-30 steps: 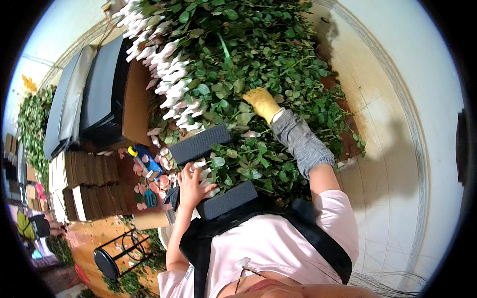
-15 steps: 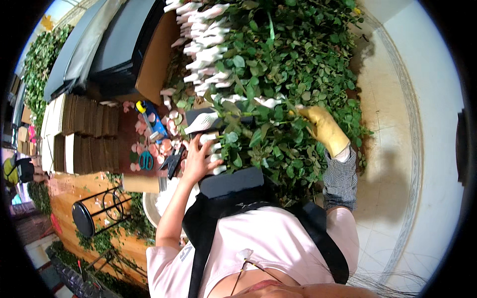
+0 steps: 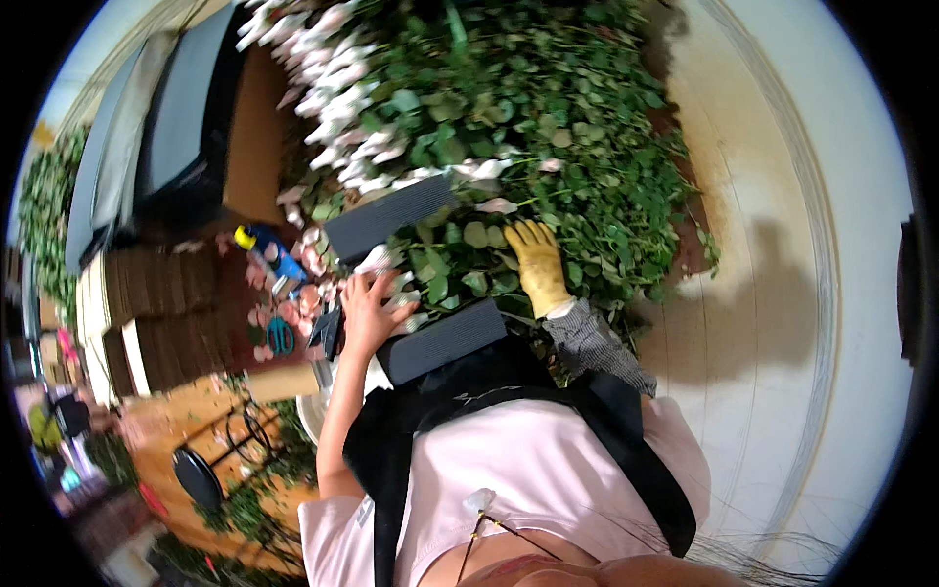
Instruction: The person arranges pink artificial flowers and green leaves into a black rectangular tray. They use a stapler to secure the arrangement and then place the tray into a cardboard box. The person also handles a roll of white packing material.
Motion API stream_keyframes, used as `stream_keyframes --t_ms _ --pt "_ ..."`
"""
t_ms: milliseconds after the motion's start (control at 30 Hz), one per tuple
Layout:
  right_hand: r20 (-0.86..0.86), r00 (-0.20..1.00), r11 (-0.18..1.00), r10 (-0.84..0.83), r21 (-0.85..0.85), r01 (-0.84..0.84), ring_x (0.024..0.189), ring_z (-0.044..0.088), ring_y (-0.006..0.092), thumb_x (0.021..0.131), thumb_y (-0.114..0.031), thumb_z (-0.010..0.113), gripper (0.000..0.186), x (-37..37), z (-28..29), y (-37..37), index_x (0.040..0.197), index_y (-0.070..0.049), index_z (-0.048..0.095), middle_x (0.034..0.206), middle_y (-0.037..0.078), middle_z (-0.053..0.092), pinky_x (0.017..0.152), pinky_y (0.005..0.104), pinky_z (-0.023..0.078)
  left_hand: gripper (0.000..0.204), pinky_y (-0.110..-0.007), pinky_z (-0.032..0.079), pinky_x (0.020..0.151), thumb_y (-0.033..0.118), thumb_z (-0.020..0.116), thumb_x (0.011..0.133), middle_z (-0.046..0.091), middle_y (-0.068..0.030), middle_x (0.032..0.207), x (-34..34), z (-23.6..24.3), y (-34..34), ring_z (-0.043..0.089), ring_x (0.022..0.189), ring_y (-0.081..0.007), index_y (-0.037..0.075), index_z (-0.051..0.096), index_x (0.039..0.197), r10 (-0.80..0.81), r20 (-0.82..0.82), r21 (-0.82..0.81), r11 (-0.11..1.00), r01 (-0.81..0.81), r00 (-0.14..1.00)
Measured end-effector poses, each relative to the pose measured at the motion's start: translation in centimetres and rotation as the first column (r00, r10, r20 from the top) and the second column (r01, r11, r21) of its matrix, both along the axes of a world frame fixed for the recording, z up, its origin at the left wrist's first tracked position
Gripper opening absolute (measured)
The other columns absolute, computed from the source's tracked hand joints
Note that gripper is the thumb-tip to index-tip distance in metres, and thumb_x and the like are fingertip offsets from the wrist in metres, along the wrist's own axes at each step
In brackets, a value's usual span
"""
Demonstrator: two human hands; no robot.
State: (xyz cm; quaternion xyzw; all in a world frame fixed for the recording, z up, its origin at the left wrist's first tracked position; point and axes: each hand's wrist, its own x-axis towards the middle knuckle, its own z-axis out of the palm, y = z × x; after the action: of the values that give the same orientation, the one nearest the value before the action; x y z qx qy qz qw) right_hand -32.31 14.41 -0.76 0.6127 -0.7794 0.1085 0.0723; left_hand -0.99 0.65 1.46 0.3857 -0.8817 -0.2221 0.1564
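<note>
My bare left hand (image 3: pixel 370 303) rests with spread, bent fingers on white-netted flower heads (image 3: pixel 377 262) between two dark ribbed blocks, the upper (image 3: pixel 386 217) and lower (image 3: pixel 442 340). My right hand (image 3: pixel 533 256), in a yellow glove, lies open, fingers spread, on the leafy stems (image 3: pixel 445 264) beside the row. Above them is a large heap of leafy stems (image 3: pixel 528 98), with white-netted pale pink heads (image 3: pixel 328 68) along its left side. A single netted head (image 3: pixel 497 205) lies just above my gloved fingers.
Left on the table are dark stacked sheets (image 3: pixel 166 117), cardboard stacks (image 3: pixel 161 338), a blue-yellow tool (image 3: pixel 269 249), teal scissors (image 3: pixel 280 335), a black tool (image 3: pixel 328 333) and loose petals. Lower left are a black stool (image 3: pixel 196 477) and leafy litter on the floor. A wall stands at right.
My right hand has gone from reaching high, then gripping stems farther right, to lying open lower beside the row. The stem raised over the upper block half a second ago is down. The view has shifted.
</note>
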Motion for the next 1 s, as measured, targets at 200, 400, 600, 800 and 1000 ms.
stream_keyframes --t_ms 200,400,600,800,1000 --pt "0.591 0.804 0.985 0.064 -0.169 0.045 0.127 0.054 0.0378 0.083 0.007 0.06 0.059 -2.8 4.8 0.0 0.139 -0.009 0.054 0.136 0.017 0.06 0.112 0.0492 0.042 0.057 -0.05 0.039 0.103 0.032 0.079 0.084 0.05 -0.0207 0.13 1.4 -1.0 0.4 0.048 0.122 -0.0415 0.013 0.06 0.135 -0.048 -0.109 0.016 0.999 0.05 0.993" --pt "0.637 0.627 0.894 0.448 -0.341 -0.292 0.087 0.068 0.031 0.086 -0.011 0.069 0.05 6.0 13.2 -1.4 0.135 -0.014 0.058 0.098 0.014 0.071 0.08 0.0454 0.055 0.035 -0.033 0.052 0.074 0.028 0.052 0.108 0.067 -0.0096 0.095 7.2 -3.1 1.1 0.066 0.086 -0.0214 -0.004 0.063 0.117 0.426 -0.28 0.612 0.77 -0.182 0.86" --pt "0.309 0.786 0.647 0.536 0.448 -0.617 0.078 0.073 0.029 0.09 -0.038 0.066 0.029 12.8 5.5 -7.7 0.092 -0.01 0.074 0.084 0.008 0.075 0.066 0.0453 0.055 0.044 -0.047 0.049 0.073 0.038 0.071 0.094 0.067 -0.0286 0.088 3.4 1.8 2.9 0.066 0.085 -0.0435 -0.006 0.07 0.091 0.078 0.134 0.342 0.932 -0.12 0.988" --pt "0.231 0.752 0.524 0.617 0.592 -0.612 0.085 0.075 0.0274 0.082 -0.026 0.07 0.018 12.8 5.5 -9.1 0.092 -0.012 0.076 0.09 0.009 0.076 0.067 0.0451 0.057 0.034 -0.027 0.036 0.058 0.024 0.067 0.1 0.05 0.0027 0.072 5.6 -4.6 3.2 0.044 0.066 -0.009 0.0 0.059 0.077 0.376 -0.36 0.486 0.857 -0.172 0.854" --pt "0.577 0.567 0.567 0.588 0.206 -0.797 0.077 0.07 0.0358 0.085 -0.03 0.067 0.022 9.6 4.2 -8.6 0.092 -0.009 0.072 0.082 0.014 0.072 0.073 0.0476 0.056 0.011 -0.033 0.046 0.068 0.008 0.058 0.096 0.058 -0.0073 0.074 7.8 1.6 1.0 0.054 0.07 -0.0173 -0.002 0.061 0.093 0.598 -0.435 0.372 0.8 -0.47 0.674"
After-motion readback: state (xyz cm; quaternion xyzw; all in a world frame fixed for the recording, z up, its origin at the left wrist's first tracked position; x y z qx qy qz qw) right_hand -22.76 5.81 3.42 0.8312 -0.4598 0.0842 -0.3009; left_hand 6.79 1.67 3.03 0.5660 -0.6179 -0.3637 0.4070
